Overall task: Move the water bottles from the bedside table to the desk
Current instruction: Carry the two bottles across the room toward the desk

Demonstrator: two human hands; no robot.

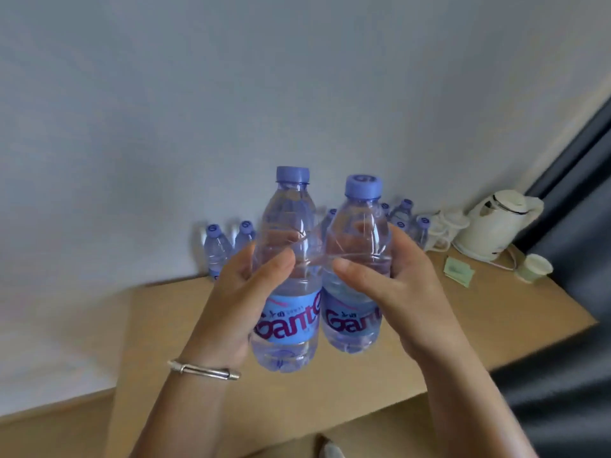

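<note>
Two water bottles are up in the air right in front of the camera, one per hand, both upright and pretty much touching side by side. The left bottle [287, 269] has the left hand [231, 302] wrapped round its middle, thumb across the front just above the blue label, fingers curled behind. The right bottle [355, 266] sits a touch lower, and the right hand [403, 292] grips it the same way, thumb on the front and fingers round the far side. Both have purple-blue caps and clear water inside (labels read something like "Gante", cut off by the hands).

Both bottles are held above a light wooden desk [330, 385], not resting on it. At the back of that desk, against the white wall [198, 110], a row of the same bottles [216, 251] stands, some to the left and some behind the held pair; I can't get a clean count since they're blurry and partly hidden.

Further right on the desk: a white kettle [496, 223], a paper cup [535, 267] near the edge, and a small folded greenish paper [458, 271]. A silver bracelet [203, 370] is on the left wrist. Dark curtain [575, 193] hangs at the far right.
</note>
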